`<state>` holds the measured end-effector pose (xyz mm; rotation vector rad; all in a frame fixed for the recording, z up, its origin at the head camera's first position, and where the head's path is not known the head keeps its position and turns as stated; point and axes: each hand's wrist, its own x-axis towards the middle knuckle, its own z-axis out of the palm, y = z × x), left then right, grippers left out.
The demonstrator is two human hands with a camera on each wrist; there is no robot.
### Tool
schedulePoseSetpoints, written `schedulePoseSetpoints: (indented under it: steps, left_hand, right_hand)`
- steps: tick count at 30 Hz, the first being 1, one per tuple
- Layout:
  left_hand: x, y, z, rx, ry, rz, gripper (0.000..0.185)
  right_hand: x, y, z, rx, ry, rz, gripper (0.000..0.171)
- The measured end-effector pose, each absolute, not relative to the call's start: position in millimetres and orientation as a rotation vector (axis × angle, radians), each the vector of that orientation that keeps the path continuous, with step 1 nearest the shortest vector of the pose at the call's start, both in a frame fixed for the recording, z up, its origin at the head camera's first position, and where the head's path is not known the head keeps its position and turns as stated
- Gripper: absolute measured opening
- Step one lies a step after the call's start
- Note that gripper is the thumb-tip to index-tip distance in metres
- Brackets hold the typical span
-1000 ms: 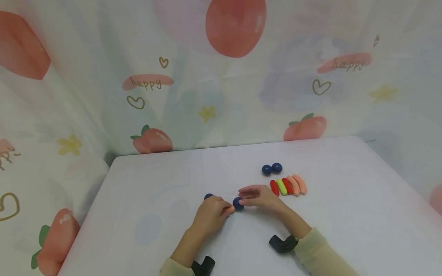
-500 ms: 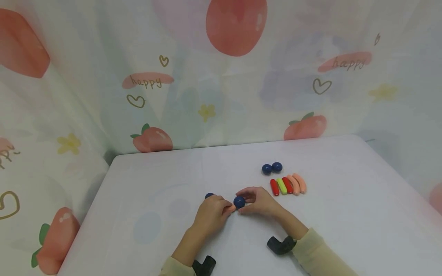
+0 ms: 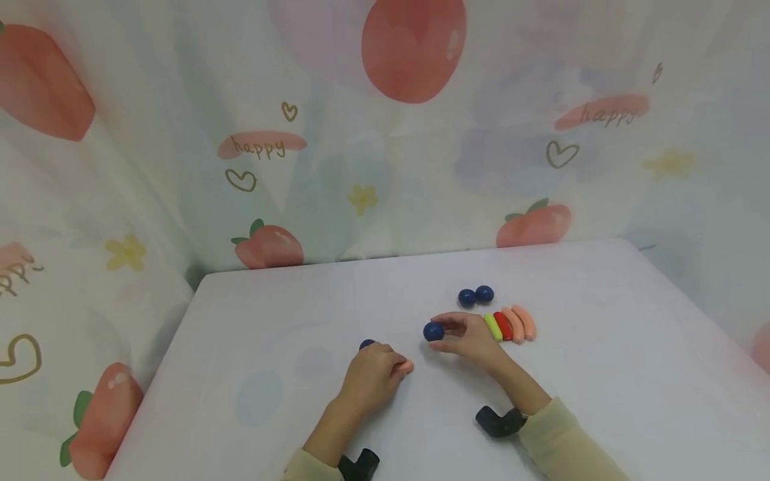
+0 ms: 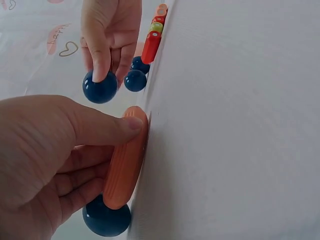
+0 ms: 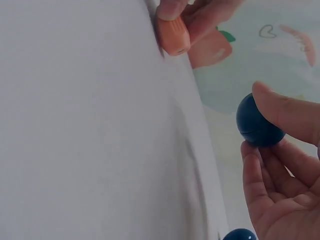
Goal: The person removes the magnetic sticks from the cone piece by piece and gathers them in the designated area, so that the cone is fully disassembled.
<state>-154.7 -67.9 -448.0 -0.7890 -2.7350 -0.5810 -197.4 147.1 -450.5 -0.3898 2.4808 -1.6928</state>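
Observation:
In my left hand (image 3: 373, 377) I pinch a ribbed orange sausage-shaped piece (image 4: 125, 170) between thumb and fingers, low at the white tabletop. A blue ball (image 4: 106, 217) sits just beyond its end, mostly covered by that hand in the head view. My right hand (image 3: 470, 339) holds another glossy blue ball (image 5: 257, 122) by thumb and fingertips, apart from the orange piece. In the left wrist view this ball looks raised off the table. Behind the right hand lies a row of small sticks: green (image 3: 493, 327), red (image 3: 504, 326), two orange, and a red one (image 4: 151, 47) hidden in the head view.
Two more blue balls (image 3: 475, 296) stand side by side behind the right hand. The white table (image 3: 289, 300) reaches back to a printed curtain (image 3: 337, 133), which also hangs along the left. A black elbow-shaped device (image 3: 500, 422) is on each wrist.
My right hand has closed its fingertips round the blue ball and carried it up and right, away from the orange piece. The left hand stays nearly where it was.

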Motion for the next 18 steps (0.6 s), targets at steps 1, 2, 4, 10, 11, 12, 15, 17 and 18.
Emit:
schedulePoseSetpoints:
  steps: [1, 2, 4, 10, 11, 12, 15, 17, 18]
  left_hand:
    - [-155, -68, -448, -0.79, -2.732, -0.583, 0.018]
    - [-154, -67, -448, -0.79, -2.727, -0.584, 0.018]
    - [-154, -67, -449, -0.793, -2.708, -0.584, 0.016]
    - [-155, -67, -452, -0.818, -2.65, -0.596, 0.014]
    - [-155, -68, -452, -0.819, -2.65, -0.595, 0.014]
    - [-155, -68, -453, -0.818, -2.654, -0.591, 0.014]
    - [-155, -68, -453, -0.806, -2.669, -0.578, 0.015]
    - [-155, -68, -453, -0.804, -2.675, -0.584, 0.015]
    - [-155, -68, -453, -0.803, -2.676, -0.59, 0.015]
  right_hand:
    - [-198, 151, -449, -0.386, 2.477, -1.705, 0.045]
    - [-199, 154, -446, -0.383, 2.469, -1.714, 0.046]
    - [-200, 163, -440, -0.361, 2.483, -1.714, 0.049]
    - [-207, 201, -415, -0.156, 2.641, -1.727, 0.055]
    - [-208, 207, -413, -0.132, 2.664, -1.717, 0.056]
    - [-211, 212, -413, -0.103, 2.693, -1.696, 0.056]
    - [-220, 229, -420, -0.055, 2.743, -1.62, 0.06]
    - [-232, 242, -432, -0.019, 2.784, -1.564, 0.065]
    - [-239, 249, -440, -0.01, 2.799, -1.547, 0.068]
